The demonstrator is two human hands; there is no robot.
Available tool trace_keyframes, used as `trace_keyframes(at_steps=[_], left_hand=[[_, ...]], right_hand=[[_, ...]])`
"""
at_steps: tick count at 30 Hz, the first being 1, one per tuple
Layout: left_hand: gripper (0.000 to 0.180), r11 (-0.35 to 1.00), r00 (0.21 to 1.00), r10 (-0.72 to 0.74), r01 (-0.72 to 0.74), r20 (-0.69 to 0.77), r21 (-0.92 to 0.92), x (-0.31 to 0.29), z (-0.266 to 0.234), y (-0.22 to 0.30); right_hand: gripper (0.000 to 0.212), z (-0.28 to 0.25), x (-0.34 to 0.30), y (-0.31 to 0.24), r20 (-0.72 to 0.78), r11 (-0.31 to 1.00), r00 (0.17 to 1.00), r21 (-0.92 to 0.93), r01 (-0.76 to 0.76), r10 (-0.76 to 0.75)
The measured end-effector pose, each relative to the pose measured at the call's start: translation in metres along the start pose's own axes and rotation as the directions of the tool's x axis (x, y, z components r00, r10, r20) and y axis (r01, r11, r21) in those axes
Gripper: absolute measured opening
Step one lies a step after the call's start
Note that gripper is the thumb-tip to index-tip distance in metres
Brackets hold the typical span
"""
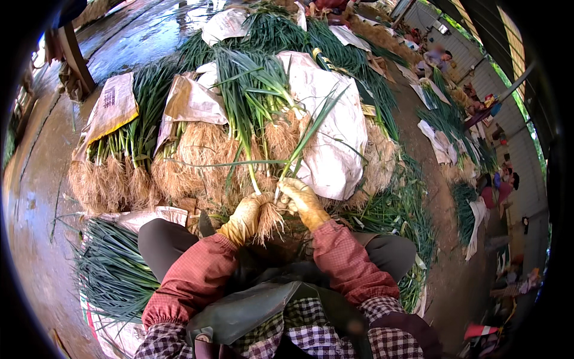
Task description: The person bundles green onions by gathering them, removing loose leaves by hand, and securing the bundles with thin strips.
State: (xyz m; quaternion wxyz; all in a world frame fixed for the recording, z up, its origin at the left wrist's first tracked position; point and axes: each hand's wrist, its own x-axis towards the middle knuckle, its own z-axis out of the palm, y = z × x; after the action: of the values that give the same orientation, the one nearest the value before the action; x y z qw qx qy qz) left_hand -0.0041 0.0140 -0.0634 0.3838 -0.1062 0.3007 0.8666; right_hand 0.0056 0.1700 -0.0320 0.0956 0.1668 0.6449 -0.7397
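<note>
My left hand [242, 220], in a yellow glove, is closed around a green onion [252, 173] near its base. Tan roots [270, 224] hang below between the two hands. Close beside it, my gloved right hand [303, 202] pinches the lower white stem of another green onion [293, 158], whose leaves slant up to the right; one long leaf crosses to the left. Just beyond my hands lies a heap of green onions, with bushy roots [200, 155] toward me and leaves [251, 78] pointing away.
White sacks [332, 125] cover parts of the heap. More green onions [113, 263] lie at my left knee, and loose leaves [391, 212] are scattered at my right. Wet floor [42, 179] stretches along the left. Several people sit by other piles [442, 113] at the far right.
</note>
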Motion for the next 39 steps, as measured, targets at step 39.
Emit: trace_keyframes(at_steps=[39], left_hand=[[0.028,0.946,0.958,0.259,-0.226,0.122,-0.234,0.0,0.029,0.052]], right_hand=[[0.019,-0.071,0.186,-0.085,-0.159,0.263,0.864,-0.964,-0.032,-0.478]])
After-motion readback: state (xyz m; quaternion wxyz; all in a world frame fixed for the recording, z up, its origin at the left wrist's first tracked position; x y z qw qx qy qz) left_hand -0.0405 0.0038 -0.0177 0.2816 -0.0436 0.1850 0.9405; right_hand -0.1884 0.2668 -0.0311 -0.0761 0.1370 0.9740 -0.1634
